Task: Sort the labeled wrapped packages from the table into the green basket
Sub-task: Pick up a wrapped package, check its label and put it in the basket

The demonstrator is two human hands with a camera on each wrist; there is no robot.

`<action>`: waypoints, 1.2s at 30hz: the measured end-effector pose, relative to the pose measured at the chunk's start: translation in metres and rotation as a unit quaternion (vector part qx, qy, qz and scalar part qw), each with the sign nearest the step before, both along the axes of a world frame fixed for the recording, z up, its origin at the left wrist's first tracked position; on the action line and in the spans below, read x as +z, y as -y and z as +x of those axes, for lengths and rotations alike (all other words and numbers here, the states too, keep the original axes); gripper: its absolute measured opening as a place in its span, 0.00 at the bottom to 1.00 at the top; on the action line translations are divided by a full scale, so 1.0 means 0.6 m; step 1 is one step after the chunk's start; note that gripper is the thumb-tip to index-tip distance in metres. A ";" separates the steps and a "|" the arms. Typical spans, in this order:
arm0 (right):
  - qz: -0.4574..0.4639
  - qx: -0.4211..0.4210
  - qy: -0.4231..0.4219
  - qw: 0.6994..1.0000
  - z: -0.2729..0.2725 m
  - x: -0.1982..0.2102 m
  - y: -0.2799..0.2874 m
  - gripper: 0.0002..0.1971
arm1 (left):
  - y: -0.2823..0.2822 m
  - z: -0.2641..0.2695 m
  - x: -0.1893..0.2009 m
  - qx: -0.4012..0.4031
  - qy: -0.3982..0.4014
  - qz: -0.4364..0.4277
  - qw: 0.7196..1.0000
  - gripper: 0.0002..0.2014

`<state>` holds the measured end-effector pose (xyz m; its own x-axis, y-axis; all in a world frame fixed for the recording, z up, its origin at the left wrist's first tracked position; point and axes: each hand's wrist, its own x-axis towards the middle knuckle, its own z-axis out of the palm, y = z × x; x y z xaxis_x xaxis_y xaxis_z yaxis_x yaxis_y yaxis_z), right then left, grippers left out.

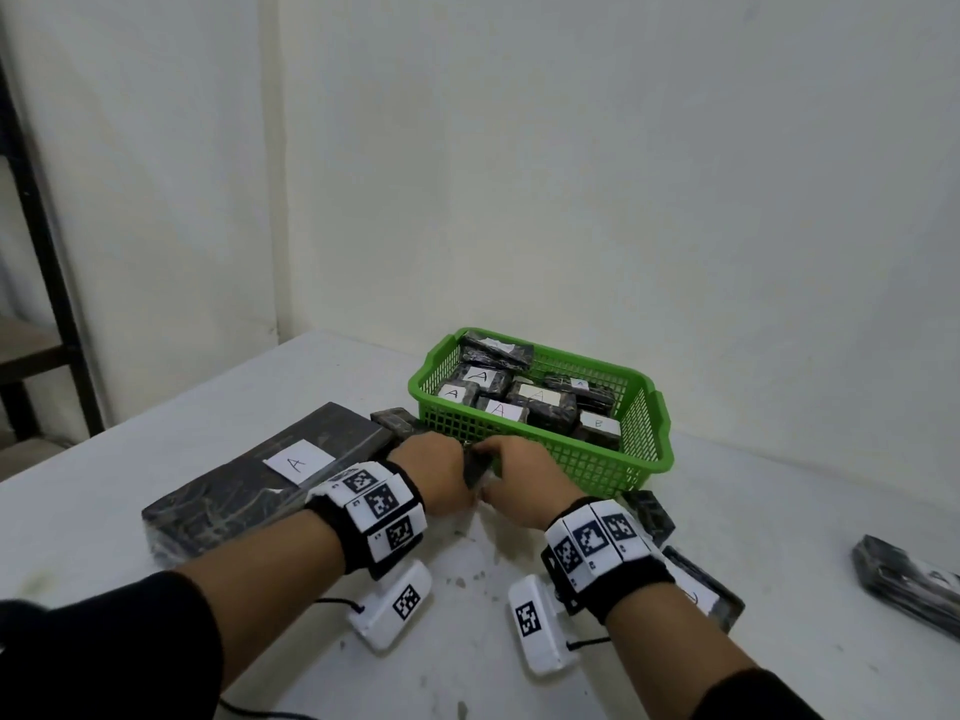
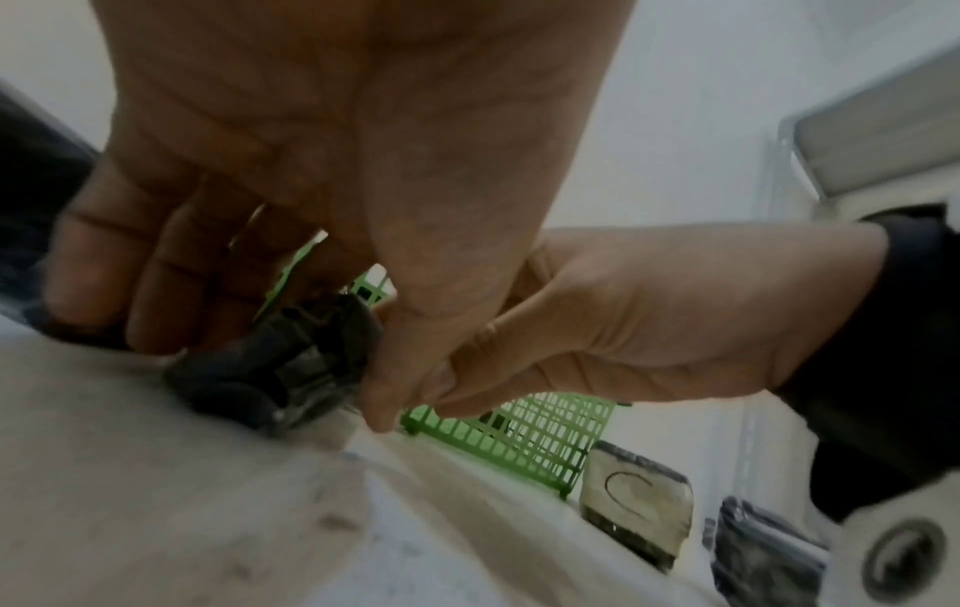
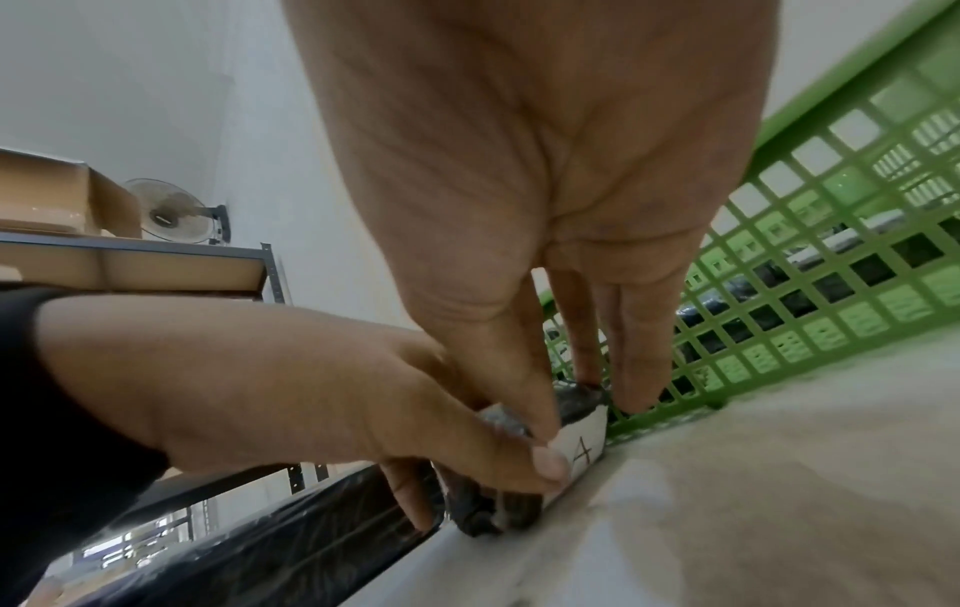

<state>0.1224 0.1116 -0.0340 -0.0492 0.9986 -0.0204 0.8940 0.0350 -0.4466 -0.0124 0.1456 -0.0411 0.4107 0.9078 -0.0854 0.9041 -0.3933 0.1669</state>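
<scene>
A small dark wrapped package (image 1: pixel 475 472) with a white label marked A (image 3: pixel 583 447) stands on its edge on the table, just in front of the green basket (image 1: pixel 597 462). My left hand (image 1: pixel 441 475) grips its left end, fingers curled round the dark wrap (image 2: pixel 280 369). Pinching the right end from above is my right hand (image 1: pixel 511 478), thumb on the labelled side and fingers on the basket side. The basket holds several labelled packages (image 1: pixel 540 402), marked A or B.
A large dark package labelled A (image 1: pixel 270 475) lies left of my hands. Smaller packages lie behind my left hand (image 1: pixel 395 419), beside the basket's near right corner (image 1: pixel 652 511), under my right wrist (image 1: pixel 701 589) and at the far right (image 1: pixel 909 584). Walls stand close behind the table.
</scene>
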 end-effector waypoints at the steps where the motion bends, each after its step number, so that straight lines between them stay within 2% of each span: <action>1: 0.009 -0.013 -0.011 1.000 0.003 -0.002 -0.003 0.24 | -0.003 -0.001 -0.001 0.010 0.020 0.000 1.000 0.13; 3: 0.009 -0.033 -0.031 0.999 0.010 -0.006 -0.004 0.22 | -0.009 -0.004 0.000 0.019 0.046 -0.010 0.999 0.13; 6: -0.005 -0.045 -0.051 0.998 0.021 -0.010 0.000 0.15 | -0.011 -0.010 0.009 0.018 0.077 -0.037 0.996 0.10; 9: -0.005 -0.068 -0.110 0.992 0.037 -0.015 0.006 0.13 | -0.012 -0.015 0.022 0.017 0.152 -0.093 0.984 0.14; 12: -0.007 -0.096 -0.244 0.965 0.057 -0.014 0.015 0.13 | -0.006 -0.019 0.030 0.005 0.232 -0.140 0.963 0.13; 15: 0.003 -0.110 -0.368 0.923 0.080 -0.006 0.032 0.15 | 0.003 -0.022 0.037 -0.028 0.278 -0.111 0.954 0.17; 19: 0.019 -0.095 -0.446 0.890 0.108 0.004 0.062 0.22 | 0.019 -0.015 0.051 -0.071 0.353 -0.086 0.929 0.19; 21: 0.054 -0.082 -0.450 0.888 0.122 0.004 0.077 0.23 | 0.024 -0.006 0.049 -0.090 0.397 -0.097 0.908 0.20; 24: 0.108 -0.083 -0.426 0.894 0.140 0.000 0.099 0.23 | 0.030 0.008 0.033 -0.097 0.479 -0.149 0.860 0.21; 27: 0.111 -0.085 -0.432 0.891 0.151 -0.012 0.110 0.26 | 0.034 0.020 0.014 -0.089 0.533 -0.161 0.826 0.19; 29: 0.108 -0.081 -0.438 0.889 0.154 -0.021 0.111 0.30 | 0.039 0.030 0.006 -0.098 0.551 -0.173 0.810 0.20; 34: 0.164 -0.079 -0.455 0.872 0.161 -0.029 0.109 0.17 | 0.043 0.044 -0.009 -0.109 0.577 -0.212 0.781 0.24; 36: 0.157 -0.063 -0.465 0.869 0.164 -0.029 0.113 0.21 | 0.043 0.043 -0.013 -0.103 0.589 -0.211 0.773 0.24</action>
